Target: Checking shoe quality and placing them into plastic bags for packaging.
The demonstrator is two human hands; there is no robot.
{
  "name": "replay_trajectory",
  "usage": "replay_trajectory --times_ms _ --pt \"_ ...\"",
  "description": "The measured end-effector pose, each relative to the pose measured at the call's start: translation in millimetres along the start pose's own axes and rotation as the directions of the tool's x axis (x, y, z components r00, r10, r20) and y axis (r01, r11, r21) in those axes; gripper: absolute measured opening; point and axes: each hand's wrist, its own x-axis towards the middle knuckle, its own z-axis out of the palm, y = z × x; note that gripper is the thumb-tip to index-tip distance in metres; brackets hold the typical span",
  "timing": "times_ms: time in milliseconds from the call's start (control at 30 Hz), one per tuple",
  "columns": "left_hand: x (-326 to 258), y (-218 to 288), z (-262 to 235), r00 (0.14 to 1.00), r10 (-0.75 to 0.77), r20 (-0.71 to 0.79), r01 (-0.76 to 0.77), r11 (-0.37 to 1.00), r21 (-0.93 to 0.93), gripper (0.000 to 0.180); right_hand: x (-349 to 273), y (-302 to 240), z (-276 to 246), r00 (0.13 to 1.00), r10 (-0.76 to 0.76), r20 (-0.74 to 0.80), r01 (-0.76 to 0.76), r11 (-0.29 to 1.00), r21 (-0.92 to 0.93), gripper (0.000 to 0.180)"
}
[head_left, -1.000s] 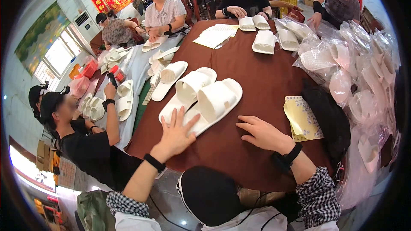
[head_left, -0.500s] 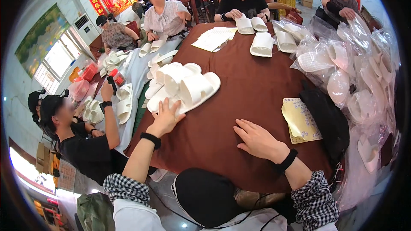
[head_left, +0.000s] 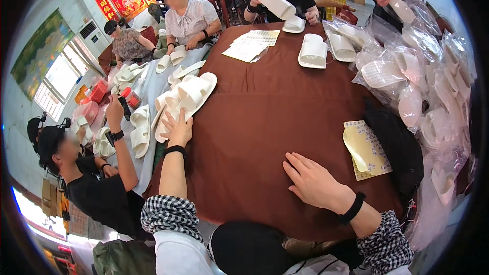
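Slippers (head_left: 186, 97) had slid to the surface's left edge under the spread left hand (head_left: 178, 128); right hand (head_left: 313, 183) lay flat, empty; bagging remained.

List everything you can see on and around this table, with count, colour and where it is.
slippers: a few, white, table's left edge, under left hand
bagged slippers: many, white in clear bags, right side
sticker sheet: one, yellow, right of right hand
paper sheets: small stack, white, far side
table: one, brown cloth
co-workers: several, seated around
left hand: flat on slippers, black wristband
right hand: flat on table, empty
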Motion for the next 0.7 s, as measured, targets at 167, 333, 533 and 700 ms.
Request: replay_trajectory --times_ms 167,333,533,700 --pt "-19 18 -5 0.951 0.191 -0.243 -0.127 0.958 0.258 0.081 4 2 0 0.999 -0.014 -0.03 0.015 1.0 0.009 0.059" --pt "-72 80 -25 0.847 0.521 -0.107 -0.495 0.846 0.197 0.068 2 2 4 0.999 -0.014 -0.044 0.014 1.0 0.01 0.06" --pt "-157 174 -64 0.602 0.789 0.119 -0.798 0.588 0.136 0.033 -2 4 11 0.992 -0.04 -0.12 0.047 0.997 0.057 0.052" --pt "-174 201 -35 0.558 0.767 0.318 -0.829 0.493 0.264 0.021 -9 33 -14 0.942 0.245 -0.228 -0.056 0.787 0.615 0.032"
